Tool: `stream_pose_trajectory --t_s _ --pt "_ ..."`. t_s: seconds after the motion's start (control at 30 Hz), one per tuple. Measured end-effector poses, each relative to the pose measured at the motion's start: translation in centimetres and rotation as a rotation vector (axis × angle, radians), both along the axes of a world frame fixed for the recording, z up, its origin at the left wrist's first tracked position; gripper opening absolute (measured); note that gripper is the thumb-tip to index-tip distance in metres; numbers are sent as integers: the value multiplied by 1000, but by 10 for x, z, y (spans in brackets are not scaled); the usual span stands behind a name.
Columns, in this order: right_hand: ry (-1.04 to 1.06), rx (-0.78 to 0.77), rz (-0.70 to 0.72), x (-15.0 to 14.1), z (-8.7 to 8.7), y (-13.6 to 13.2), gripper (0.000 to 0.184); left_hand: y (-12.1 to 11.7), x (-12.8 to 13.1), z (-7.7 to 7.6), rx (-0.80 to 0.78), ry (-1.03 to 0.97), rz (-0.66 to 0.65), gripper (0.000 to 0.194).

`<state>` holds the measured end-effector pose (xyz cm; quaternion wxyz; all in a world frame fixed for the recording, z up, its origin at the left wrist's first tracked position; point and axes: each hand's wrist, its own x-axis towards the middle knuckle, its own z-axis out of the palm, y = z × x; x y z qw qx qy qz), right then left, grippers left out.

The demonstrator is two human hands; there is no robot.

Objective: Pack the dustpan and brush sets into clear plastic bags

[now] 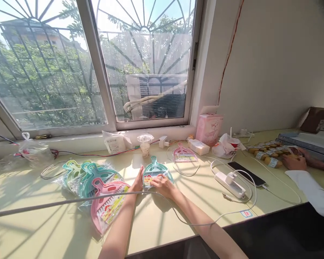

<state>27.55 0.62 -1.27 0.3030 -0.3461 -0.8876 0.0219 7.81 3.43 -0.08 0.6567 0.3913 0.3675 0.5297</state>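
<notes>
A teal mini dustpan-and-brush set (156, 170) in clear wrap lies on the pale yellow table (56, 230) in front of me. My left hand (138, 183) rests flat against its left edge with fingers stretched out. My right hand (163, 186) lies on its lower right corner, fingers curled onto the pack. A fanned pile of wrapped sets sits to the left, with a pink one (107, 205) on top of teal ones (89, 174). Another pink set (183, 153) lies farther back.
A white cable (70, 200) runs across my forearms. A white power strip (230, 183) and a black phone (246, 173) lie to the right. Another person's hand (295, 162) rests by a row of yellow packets (267, 155). Bags, a pink box (209, 128) and small items line the windowsill.
</notes>
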Motion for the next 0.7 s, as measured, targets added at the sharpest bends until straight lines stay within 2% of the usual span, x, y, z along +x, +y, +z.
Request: stream_pose_trajectory --t_s 0.1,0.17,0.27,0.37,0.43,0.5,0.6,0.7 --pt "60 -32 -32 14 7 -7 42 -3 5 4 -1 -18 144 65" --pt "134 -98 -80 25 13 -10 41 -4 9 6 -2 -98 162 65" --pt "234 -181 -140 31 18 -12 35 -3 11 8 -22 -217 202 52" --pt "342 -248 -214 28 15 -10 23 -5 10 10 -48 -239 277 39" --pt "475 -377 -236 23 11 -6 17 -8 9 11 -55 -231 313 32" --pt "682 -576 -253 20 8 -2 22 -11 9 12 -70 -223 308 27" --pt "1009 -831 -262 17 8 4 35 -15 7 11 -81 -212 250 31" --pt "1194 -908 -260 18 13 7 48 -14 6 8 -38 -207 147 44"
